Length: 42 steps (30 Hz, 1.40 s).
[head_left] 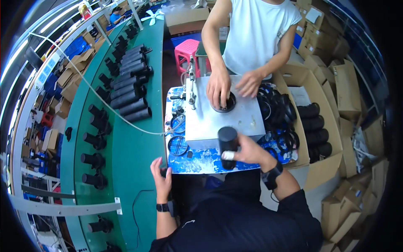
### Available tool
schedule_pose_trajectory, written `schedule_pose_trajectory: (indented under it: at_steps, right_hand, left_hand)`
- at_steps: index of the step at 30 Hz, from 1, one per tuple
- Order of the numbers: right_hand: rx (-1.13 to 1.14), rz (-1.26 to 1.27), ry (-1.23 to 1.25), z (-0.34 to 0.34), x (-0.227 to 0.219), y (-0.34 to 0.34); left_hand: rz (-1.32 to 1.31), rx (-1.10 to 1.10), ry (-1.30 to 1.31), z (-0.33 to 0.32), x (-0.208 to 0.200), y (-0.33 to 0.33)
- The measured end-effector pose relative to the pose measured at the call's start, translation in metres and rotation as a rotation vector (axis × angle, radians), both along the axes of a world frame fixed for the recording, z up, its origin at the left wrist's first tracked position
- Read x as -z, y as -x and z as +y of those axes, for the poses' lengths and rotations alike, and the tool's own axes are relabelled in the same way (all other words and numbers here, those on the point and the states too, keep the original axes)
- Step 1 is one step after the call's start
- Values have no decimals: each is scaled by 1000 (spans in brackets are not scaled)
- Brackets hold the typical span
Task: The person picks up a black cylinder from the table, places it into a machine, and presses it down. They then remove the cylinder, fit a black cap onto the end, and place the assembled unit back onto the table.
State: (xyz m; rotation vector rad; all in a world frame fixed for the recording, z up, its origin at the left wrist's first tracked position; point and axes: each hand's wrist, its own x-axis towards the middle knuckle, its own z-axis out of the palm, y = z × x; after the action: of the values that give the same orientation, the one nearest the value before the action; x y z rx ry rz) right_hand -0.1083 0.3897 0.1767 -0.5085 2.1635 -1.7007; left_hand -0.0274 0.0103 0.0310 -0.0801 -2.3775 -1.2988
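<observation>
My right hand (250, 151) is wrapped round a black cylinder (228, 145), held upright at the near edge of the blue worktable (201, 164). A white wrap shows on one finger. My left hand (161, 178) is at the green bench's edge, its fingers curled about a small black part (163, 171) that is mostly hidden. Across from me, a co-worker's hand (219, 87) reaches onto a round black piece (226, 105) on the metal box (200, 130). The co-worker's other hand (249, 83) hovers beside it.
Black tubes (132, 94) and flanged black parts (94, 159) line the green bench (147, 168) at left. Round black lids (178, 145) and black rings (287, 140) lie beside the box. An open carton (336, 164) at right holds black cylinders. A pink stool (187, 48) stands behind.
</observation>
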Motion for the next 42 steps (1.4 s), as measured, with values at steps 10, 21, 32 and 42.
schedule_pose_trajectory:
  at_steps: [10, 21, 32, 42]
  right_hand:
    - [527, 550, 75, 16, -28, 139]
    - [632, 531, -388, -10, -17, 160]
    - [214, 391, -360, 23, -20, 183]
    - [330, 551, -378, 24, -11, 179]
  left_hand:
    - [-147, -99, -120, 10, 19, -7]
    - [-69, -95, -149, 11, 0, 7]
    - [280, 226, 267, 25, -99, 214]
    - [-23, 145, 266, 23, -22, 332]
